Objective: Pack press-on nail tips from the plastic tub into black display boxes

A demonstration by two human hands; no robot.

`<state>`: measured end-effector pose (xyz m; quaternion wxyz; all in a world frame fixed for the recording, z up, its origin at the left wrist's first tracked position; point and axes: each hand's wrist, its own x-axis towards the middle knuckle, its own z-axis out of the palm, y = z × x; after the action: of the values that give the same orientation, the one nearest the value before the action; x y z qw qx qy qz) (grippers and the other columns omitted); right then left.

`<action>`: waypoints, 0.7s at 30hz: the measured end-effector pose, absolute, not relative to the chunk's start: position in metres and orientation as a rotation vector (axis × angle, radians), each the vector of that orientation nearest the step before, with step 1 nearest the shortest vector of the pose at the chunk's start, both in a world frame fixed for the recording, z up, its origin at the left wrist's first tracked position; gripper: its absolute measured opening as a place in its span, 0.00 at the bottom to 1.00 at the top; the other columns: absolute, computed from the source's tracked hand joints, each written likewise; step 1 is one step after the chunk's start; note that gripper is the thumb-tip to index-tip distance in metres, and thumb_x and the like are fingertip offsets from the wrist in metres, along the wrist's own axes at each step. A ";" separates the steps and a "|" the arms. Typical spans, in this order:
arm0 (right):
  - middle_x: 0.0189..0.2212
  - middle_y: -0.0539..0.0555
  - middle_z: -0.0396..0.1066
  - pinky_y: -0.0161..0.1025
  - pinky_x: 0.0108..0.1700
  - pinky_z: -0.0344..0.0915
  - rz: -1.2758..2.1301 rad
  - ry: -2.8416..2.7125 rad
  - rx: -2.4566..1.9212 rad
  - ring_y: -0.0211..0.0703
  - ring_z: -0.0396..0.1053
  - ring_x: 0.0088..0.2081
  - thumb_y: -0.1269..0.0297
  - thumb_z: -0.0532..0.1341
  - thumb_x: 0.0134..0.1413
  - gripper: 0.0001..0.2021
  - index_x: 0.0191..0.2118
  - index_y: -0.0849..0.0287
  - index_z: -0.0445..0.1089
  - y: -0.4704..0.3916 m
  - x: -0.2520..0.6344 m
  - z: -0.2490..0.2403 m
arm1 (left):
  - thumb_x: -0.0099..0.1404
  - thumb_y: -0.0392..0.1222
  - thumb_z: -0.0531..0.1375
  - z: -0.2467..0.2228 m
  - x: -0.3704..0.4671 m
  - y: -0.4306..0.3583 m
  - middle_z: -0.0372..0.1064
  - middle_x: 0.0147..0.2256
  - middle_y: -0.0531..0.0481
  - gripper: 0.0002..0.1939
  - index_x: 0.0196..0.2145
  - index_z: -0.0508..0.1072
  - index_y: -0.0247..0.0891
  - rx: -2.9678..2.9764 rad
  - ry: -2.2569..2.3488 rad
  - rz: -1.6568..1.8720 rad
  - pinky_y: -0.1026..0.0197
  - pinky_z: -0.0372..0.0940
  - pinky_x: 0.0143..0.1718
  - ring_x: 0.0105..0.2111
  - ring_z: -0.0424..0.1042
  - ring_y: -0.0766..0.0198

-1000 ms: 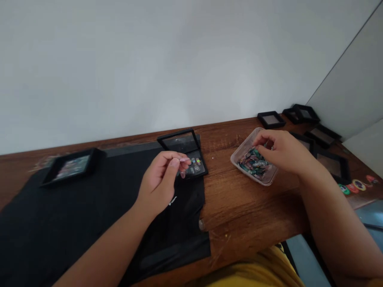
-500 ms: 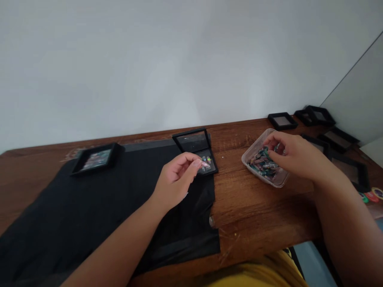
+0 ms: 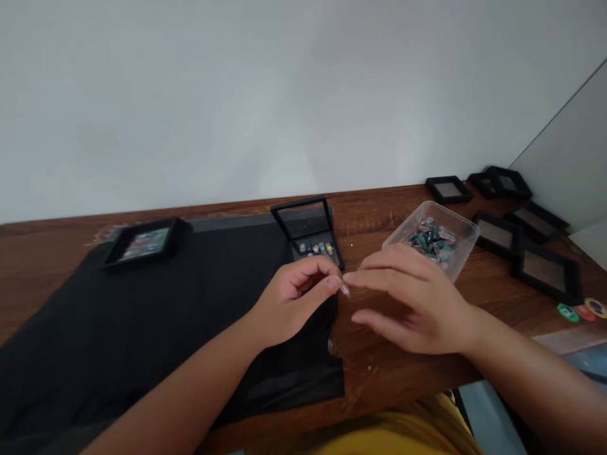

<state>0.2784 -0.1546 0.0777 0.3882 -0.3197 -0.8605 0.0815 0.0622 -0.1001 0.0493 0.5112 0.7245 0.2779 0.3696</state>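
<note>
My left hand point(image 3: 296, 300) is closed in a pinch, and a small shiny pinkish piece point(image 3: 344, 289) sticks out past its thumb and forefinger. I cannot make out exactly what the piece is. Facing it, my right hand point(image 3: 412, 297) has thumb and fingers apart, with its forefinger tip at or very near the piece. Behind my left hand stands a small black case point(image 3: 303, 221) with its clear-windowed lid raised and several small shiny coloured pieces inside. A clear plastic tub point(image 3: 462, 230) of teal and pink shiny pieces lies beyond my right hand, which partly covers it.
A black cloth point(image 3: 180, 328) covers much of the brown wooden table point(image 3: 484, 328). A black frame case point(image 3: 142, 243) with pieces in it sits at left. Several black frames point(image 3: 545, 272) lie at right, near small round coloured items point(image 3: 568, 312). A wall stands behind.
My right hand has come out of the tub and moved left to my left hand, its fingers now spread. My left hand has shifted slightly right and down, still pinching the pinkish piece.
</note>
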 end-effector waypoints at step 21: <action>0.31 0.51 0.78 0.37 0.32 0.63 0.294 -2.187 -0.777 0.38 0.71 0.29 0.58 0.67 0.66 0.10 0.47 0.56 0.74 -0.150 0.277 0.067 | 0.67 0.57 0.64 0.048 0.064 -0.101 0.72 0.21 0.52 0.20 0.27 0.76 0.38 1.618 0.545 0.697 0.67 0.65 0.23 0.21 0.68 0.68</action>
<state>0.2767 -0.1497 0.0672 0.3902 -0.3059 -0.8606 0.1159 0.0640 -0.1011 0.0481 0.6041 0.6993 0.2353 0.3012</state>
